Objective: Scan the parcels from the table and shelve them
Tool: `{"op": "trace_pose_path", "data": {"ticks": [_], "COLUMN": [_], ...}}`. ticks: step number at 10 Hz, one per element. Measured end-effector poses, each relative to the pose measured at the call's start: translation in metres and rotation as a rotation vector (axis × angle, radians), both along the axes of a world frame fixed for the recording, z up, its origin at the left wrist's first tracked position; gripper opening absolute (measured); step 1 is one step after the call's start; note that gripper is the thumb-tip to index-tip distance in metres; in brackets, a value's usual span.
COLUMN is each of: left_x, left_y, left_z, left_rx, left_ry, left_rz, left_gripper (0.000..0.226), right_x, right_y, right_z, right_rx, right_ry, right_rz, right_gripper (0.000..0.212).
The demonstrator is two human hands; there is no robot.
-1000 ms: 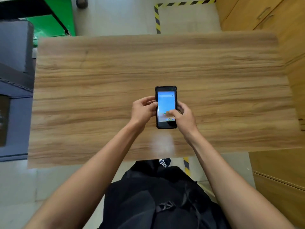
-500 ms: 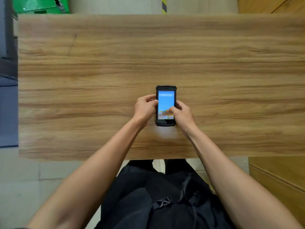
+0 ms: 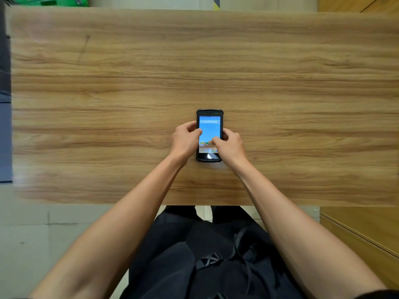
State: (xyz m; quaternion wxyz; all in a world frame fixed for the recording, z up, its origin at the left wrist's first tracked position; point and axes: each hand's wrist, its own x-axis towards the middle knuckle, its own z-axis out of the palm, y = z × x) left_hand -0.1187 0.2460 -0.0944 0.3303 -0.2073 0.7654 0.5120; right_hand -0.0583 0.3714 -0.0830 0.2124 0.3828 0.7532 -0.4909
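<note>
Right, both hands, left [image 3: 185, 140] & right [image 3: 231, 146], grip the lit handheld scanner [image 3: 209, 134] over the wooden table [image 3: 108, 93], near-centre.

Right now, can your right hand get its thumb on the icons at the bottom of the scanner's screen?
Probably yes. The right hand already holds the scanner by its right edge, thumb lying over the lower screen just above the icon row; the left hand grips the other edge, clear of it.
</note>
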Motion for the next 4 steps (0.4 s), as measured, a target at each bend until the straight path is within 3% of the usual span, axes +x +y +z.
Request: {"op": "trace_pose_path", "data": {"ticks": [4], "left_x": [-0.002], "left_y": [-0.006], "left_z": [0.014], "left_rx": [-0.080], "left_ry": [0.095], "left_rz": [-0.107], "left_gripper": [0.037], "right_x": [0.004], "right_y": [0.015], "right_z": [0.003], "right_rx": [0.109], "right_ry": [0.038], "right_rz": [0.056], "right_gripper": [0.044]}}
